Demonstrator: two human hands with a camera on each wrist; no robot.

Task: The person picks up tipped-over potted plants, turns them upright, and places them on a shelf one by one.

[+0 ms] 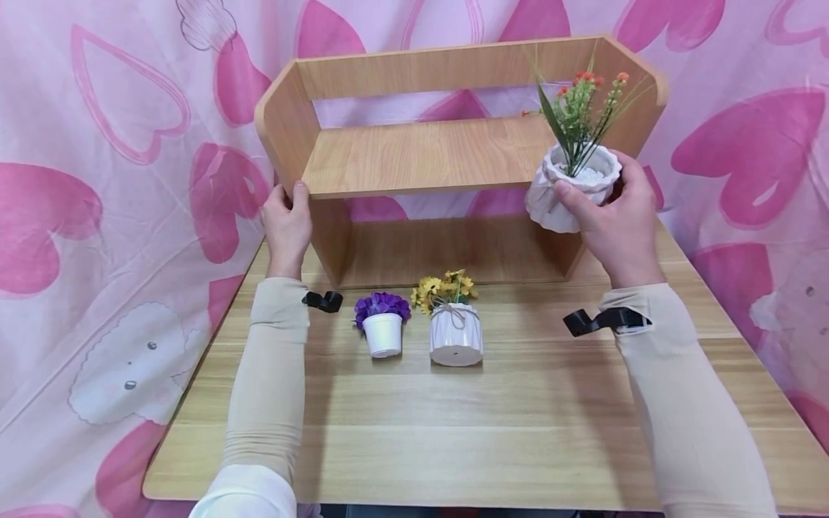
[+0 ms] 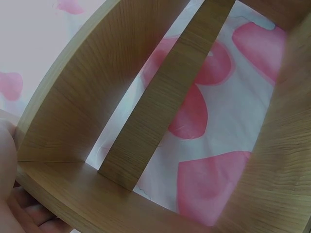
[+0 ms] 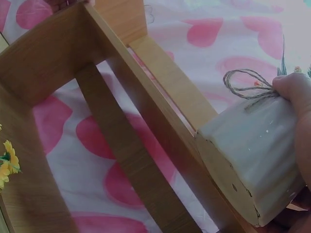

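Observation:
My right hand (image 1: 624, 223) grips a white ceramic plant pot (image 1: 550, 201) in front of the right end of a wooden shelf unit's (image 1: 421, 155) upper board. Orange flowers and green leaves (image 1: 576, 119) rise from the pot, which has white pebbles inside. In the right wrist view a twine bow (image 3: 250, 90) shows on the pot, its base near the board's edge. My left hand (image 1: 287, 226) holds the unit's left side where the upper board meets it. In the left wrist view several fingers (image 2: 36, 211) curl beneath the board.
On the wooden table (image 1: 401, 446), before the unit, a small white pot (image 1: 383, 334) holds purple flowers. Beside it a ribbed white pot (image 1: 456, 334) with a twine bow holds yellow flowers. Pink heart-patterned cloth (image 1: 129, 216) hangs behind and at both sides.

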